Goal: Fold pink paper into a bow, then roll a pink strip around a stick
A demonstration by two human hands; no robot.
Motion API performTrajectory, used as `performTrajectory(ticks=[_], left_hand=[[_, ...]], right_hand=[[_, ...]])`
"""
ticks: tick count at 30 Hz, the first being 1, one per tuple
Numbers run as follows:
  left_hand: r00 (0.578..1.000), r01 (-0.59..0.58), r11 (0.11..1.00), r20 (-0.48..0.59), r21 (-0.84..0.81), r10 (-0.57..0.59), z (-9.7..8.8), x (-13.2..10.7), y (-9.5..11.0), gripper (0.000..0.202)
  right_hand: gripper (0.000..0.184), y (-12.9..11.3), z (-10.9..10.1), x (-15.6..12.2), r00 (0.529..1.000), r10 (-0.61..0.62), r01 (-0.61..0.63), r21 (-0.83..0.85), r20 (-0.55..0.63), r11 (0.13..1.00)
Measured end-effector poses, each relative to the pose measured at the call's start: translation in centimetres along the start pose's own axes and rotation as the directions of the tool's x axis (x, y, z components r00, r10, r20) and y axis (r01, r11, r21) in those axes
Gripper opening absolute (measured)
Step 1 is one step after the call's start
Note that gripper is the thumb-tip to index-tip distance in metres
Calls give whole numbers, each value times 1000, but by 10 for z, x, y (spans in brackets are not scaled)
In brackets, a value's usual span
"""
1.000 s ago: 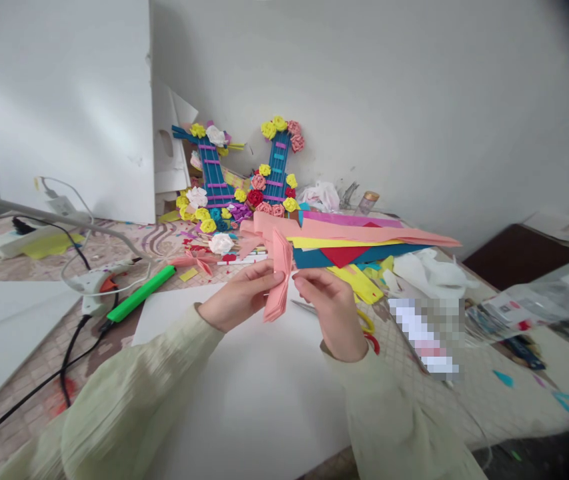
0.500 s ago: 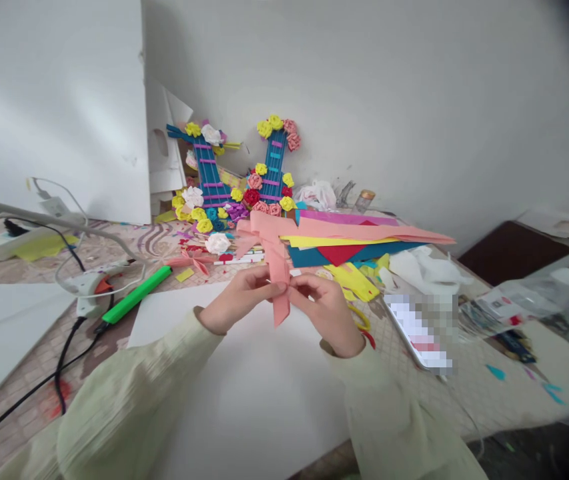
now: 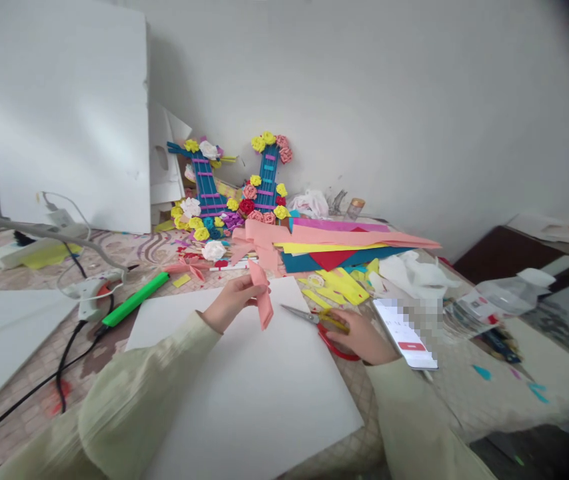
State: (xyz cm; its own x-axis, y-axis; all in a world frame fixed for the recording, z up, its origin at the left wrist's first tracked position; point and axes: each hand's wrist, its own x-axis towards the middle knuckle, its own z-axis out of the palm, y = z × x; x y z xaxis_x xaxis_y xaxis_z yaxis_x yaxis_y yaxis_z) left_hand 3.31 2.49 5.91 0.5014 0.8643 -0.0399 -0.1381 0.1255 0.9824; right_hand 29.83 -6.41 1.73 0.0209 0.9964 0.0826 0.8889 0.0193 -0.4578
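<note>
My left hand [image 3: 233,301] pinches a folded pink paper strip [image 3: 263,298] and holds it up above a white sheet of card [image 3: 244,373] on the table. My right hand [image 3: 359,335] lies low on the table at the right edge of the sheet, its fingers closed on the red and yellow handles of a pair of scissors [image 3: 317,319]. The blades point left toward the pink strip. A phone [image 3: 404,325] lies just right of that hand.
A stack of coloured paper sheets [image 3: 344,243] lies behind the hands. Two blue shapes decorated with paper flowers [image 3: 234,183] lean on the wall. On the left are a glue gun [image 3: 95,293], a green stick [image 3: 137,298] and cables. White boards stand at the back left.
My right hand let go of the pink strip and dropped right onto the scissors. My left hand keeps the strip alone, held a little lower.
</note>
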Motion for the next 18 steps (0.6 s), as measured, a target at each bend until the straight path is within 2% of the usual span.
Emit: performTrajectory(ticks=[5, 13, 18], left_hand=[[997, 80, 997, -4, 10, -80, 3, -10, -6, 24], [986, 113, 993, -117, -45, -117, -22, -20, -12, 25], [968, 111, 978, -202, -178, -147, -31, -15, -31, 20]], right_hand=[[49, 4, -1, -4, 997, -70, 71, -57, 16, 996], [46, 16, -6, 8, 983, 5, -20, -84, -182, 996], [39, 14, -3, 25, 995, -28, 12, -157, -97, 987]])
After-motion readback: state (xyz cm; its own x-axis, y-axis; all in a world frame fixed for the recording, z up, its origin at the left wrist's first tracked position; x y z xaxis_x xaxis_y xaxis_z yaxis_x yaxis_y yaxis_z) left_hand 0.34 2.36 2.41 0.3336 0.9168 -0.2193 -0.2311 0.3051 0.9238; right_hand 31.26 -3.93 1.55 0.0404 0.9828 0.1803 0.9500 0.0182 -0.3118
